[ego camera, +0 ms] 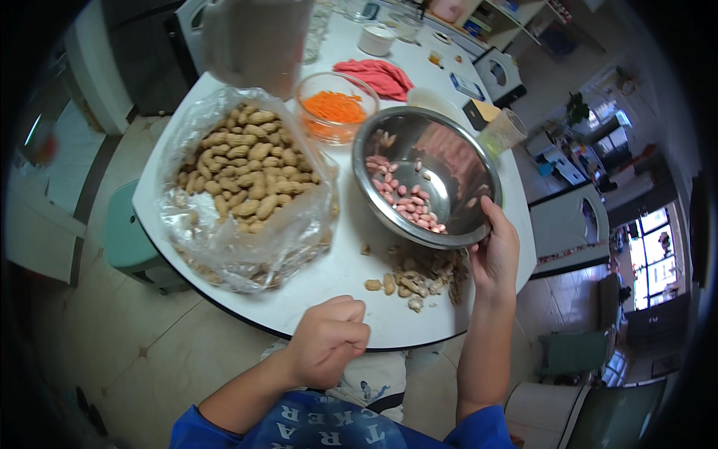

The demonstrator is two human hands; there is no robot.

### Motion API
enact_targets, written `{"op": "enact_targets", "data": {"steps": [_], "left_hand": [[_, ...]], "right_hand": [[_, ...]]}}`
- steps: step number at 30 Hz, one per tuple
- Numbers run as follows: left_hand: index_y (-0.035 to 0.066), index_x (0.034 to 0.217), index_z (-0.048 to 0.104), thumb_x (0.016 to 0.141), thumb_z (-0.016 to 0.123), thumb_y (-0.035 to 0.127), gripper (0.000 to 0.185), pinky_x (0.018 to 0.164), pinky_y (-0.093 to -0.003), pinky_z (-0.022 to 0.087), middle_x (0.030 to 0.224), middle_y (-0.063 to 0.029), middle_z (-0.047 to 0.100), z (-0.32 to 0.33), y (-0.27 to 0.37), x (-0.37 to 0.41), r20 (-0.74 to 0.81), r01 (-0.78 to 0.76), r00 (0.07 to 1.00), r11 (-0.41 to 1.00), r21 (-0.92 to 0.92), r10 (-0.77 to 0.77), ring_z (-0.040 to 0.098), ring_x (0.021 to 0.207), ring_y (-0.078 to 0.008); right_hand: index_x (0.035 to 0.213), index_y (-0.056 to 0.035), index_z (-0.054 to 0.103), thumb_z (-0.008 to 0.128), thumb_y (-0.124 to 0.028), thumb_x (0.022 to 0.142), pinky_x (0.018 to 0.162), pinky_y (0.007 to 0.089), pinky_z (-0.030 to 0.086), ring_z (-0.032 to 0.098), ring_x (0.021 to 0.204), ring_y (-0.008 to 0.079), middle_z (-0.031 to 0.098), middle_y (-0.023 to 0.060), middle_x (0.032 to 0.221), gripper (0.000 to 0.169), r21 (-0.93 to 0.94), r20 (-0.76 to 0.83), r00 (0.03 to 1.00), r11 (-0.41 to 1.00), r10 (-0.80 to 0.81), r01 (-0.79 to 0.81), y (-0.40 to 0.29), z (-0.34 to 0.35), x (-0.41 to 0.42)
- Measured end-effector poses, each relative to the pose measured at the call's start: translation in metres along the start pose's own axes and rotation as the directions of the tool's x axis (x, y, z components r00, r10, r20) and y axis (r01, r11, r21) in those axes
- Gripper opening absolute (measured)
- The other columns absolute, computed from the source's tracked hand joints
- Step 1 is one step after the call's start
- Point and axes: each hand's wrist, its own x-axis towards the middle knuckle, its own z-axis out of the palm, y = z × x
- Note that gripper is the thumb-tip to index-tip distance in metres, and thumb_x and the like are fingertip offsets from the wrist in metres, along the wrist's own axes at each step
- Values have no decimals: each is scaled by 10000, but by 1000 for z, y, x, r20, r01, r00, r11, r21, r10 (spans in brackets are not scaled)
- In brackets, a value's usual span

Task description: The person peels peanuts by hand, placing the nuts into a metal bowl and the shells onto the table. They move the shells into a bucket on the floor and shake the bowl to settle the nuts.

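My right hand [495, 252] grips the near right rim of a stainless steel bowl [406, 227], thumb at the lip. The bowl tilts, and pink shelled peanuts [412, 205] lie together along its near left side. Curled into a fist, my left hand [331, 339] is over the table's near edge; whether anything is inside it is hidden. Below the bowl, broken peanut shells [414, 282] and a few whole-looking pods [381, 285] lie on the white table [342, 269]. An open clear plastic bag [247, 255] full of unshelled peanuts [247, 168] stands to the left.
Behind the bag are a glass bowl of shredded carrot [334, 109], a red cloth [378, 77] and a large blurred container [255, 47]. A plastic cup [503, 132] and a small box [481, 114] stand beyond the steel bowl. A green stool [132, 230] is at left.
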Motion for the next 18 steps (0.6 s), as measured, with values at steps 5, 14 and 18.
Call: {"op": "enact_targets", "data": {"steps": [5,14,18], "left_hand": [[79,672,547,715,503,7,95,567,-348,350,662,-75,447,-31,49,-6,-82,-51,995,994,91,59,442,625,-256],[34,914,635,744,696,-6,185,723,-349,474,891,-89,597,-157,24,13,-564,467,819,446,763,108,583,826,-261],[45,948,644,728,733,13,240,824,-396,493,1005,-102,614,-182,4,17,-389,366,921,313,876,12,584,960,-321]], "right_hand": [[974,-91,662,593,-242,984,362,176,390,604,508,44,695,-23,730,166,-48,56,993,993,108,-105,6,-1,-11],[1019,13,559,535,-267,1000,449,238,552,649,612,156,612,72,775,281,-183,298,926,965,234,-185,1,-5,-43],[1021,7,528,533,-295,1000,454,239,549,652,612,174,605,83,781,302,-222,394,876,954,278,-202,4,-5,-46]]}}
